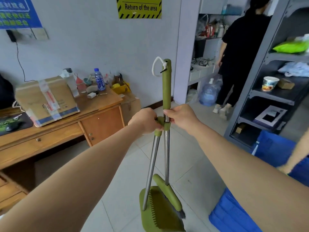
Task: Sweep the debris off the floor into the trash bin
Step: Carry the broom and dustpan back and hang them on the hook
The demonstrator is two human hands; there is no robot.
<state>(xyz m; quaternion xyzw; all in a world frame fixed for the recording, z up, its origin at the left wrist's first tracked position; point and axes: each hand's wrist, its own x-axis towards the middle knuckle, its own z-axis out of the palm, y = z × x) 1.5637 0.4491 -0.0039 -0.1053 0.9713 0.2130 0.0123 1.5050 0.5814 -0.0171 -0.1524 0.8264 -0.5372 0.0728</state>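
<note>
1. The left hand [147, 120] is gripping the green top of the dustpan [157, 215] pole, while the right hand [181, 117] is clasping the broom [167, 84] shaft just beside it.
2. Both tools are standing upright, nested together, down by the tiled floor [192, 156].
3. Sweeping is seemingly not yet beginning. No debris or trash bin is showing, so everything is remaining.

To your left: wooden surface [100, 102] carrying a taped cardboard box [46, 99], a blue-capped water bottle [99, 79] just right of it, and a mouse [12, 126] on a dark pad at the near end. Yellow "Return of the area" sign [140, 7] on the wall ahead. To your right: grey shelf rack [270, 97] with a paper cup [270, 83] and a green bag [291, 46]. A person in black [240, 52] stands beyond it, with a water jug [209, 92] on the floor near their feet. Blue crates [274, 148] at lower right.
</note>
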